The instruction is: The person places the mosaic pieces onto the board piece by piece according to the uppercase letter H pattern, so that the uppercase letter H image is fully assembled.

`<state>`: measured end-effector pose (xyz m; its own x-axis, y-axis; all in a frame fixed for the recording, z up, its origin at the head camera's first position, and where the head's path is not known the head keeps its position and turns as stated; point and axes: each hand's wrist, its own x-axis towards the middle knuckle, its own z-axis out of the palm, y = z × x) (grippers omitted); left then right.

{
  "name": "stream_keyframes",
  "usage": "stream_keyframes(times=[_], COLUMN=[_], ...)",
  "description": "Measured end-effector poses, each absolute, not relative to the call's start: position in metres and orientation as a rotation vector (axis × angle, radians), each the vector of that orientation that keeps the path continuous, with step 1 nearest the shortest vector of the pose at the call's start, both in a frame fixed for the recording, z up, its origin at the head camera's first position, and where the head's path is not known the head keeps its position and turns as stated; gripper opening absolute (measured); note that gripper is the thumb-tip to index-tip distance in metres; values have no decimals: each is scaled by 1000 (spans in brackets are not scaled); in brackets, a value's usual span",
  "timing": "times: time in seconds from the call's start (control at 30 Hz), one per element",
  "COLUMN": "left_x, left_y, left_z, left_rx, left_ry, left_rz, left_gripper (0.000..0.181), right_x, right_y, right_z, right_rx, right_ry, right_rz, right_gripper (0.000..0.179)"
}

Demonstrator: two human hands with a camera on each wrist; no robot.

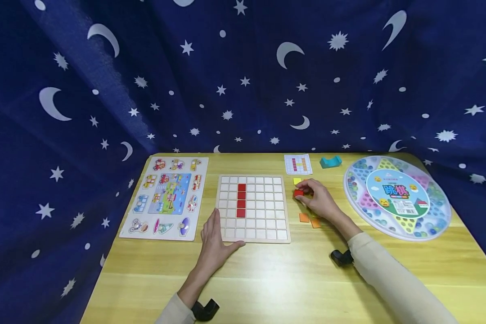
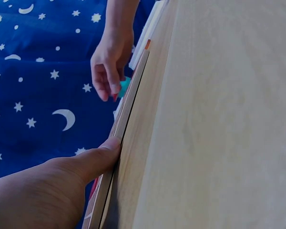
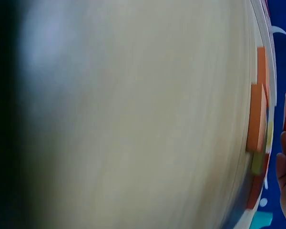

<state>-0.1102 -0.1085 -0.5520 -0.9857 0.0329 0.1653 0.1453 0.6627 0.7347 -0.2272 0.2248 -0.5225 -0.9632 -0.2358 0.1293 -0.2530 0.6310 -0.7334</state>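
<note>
A wooden grid board [image 1: 266,210] lies in the middle of the table, with a column of several red square tiles [image 1: 241,204] in its cells. My left hand [image 1: 213,247] rests at the board's near left corner, fingers straight along the left side; in the left wrist view its thumb [image 2: 93,161] touches the front edge. Right of the board, my right hand [image 1: 321,201] pinches a red square tile [image 1: 298,193] between thumb and fingertips, above other loose tiles. Orange tiles [image 1: 304,218] lie just below that hand, and a yellow tile [image 1: 297,181] lies beyond it.
A printed pattern card [image 1: 303,170] and a teal curved block [image 1: 330,162] sit at the back. On the left lies a picture puzzle board [image 1: 202,180]; a round Chinese checkers box [image 1: 397,195] is on the right. A starry blue curtain [image 1: 259,108] hangs behind the table.
</note>
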Motion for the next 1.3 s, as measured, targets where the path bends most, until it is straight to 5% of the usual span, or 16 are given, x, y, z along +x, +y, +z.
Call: stream_keyframes(times=[1.3], left_x=[-113], left_y=[-110], left_z=[-552], left_rx=[-163], left_ry=[-2772], left_rz=[-1140], left_gripper=[124], right_x=[-185], right_y=[81], right_z=[-519], right_rx=[1085], right_ry=[-2792], right_rz=[1296], right_gripper=[24])
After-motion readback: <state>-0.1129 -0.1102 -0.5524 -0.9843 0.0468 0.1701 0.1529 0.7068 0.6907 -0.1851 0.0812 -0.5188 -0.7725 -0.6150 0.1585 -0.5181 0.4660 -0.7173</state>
